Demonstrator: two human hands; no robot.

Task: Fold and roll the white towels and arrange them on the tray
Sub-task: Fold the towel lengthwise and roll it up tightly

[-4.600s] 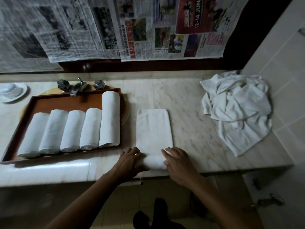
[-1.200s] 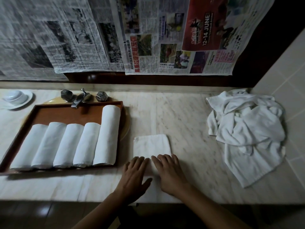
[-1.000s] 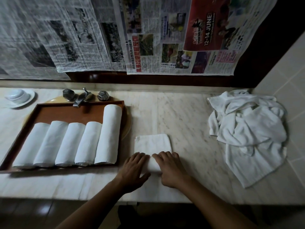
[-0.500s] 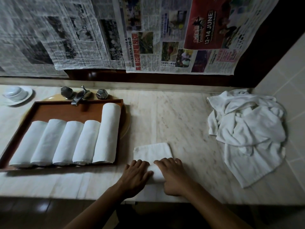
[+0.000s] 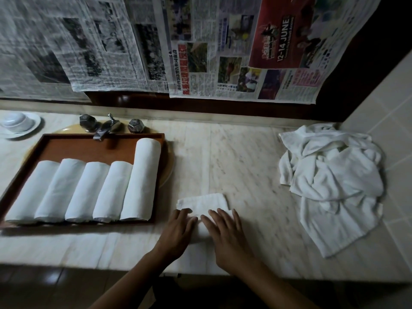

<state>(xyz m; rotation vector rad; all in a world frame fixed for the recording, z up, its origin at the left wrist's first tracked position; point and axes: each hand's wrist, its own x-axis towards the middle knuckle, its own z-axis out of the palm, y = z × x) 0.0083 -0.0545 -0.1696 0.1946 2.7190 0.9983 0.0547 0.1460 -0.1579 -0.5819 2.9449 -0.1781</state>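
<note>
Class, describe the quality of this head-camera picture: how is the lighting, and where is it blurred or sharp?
Head view: dim overall, nearly black below the counter. Head view: motion blur smears the left hand, right hand and half-rolled towel. Head view: the rolled towels on the tray look sharper.

Towel (image 5: 202, 202) under the fingers (image 5: 223, 221): plain white.
Rolled towels (image 5: 89, 190), left of the fingers: five, plain white.
Tray (image 5: 78, 146) beneath them: reddish brown.
Countertop (image 5: 234, 157) around the fingers: cream marble, grey-beige veining.
Towel heap (image 5: 334, 181), right of the fingers: white.
Newspapers (image 5: 89, 45), beyond the fingers: black-and-white print; one colour page with a red advert (image 5: 278, 41).
Cup and saucer (image 5: 16, 123), far left: white.
Wall tiles (image 5: 390, 97), far right: pale beige.
</note>
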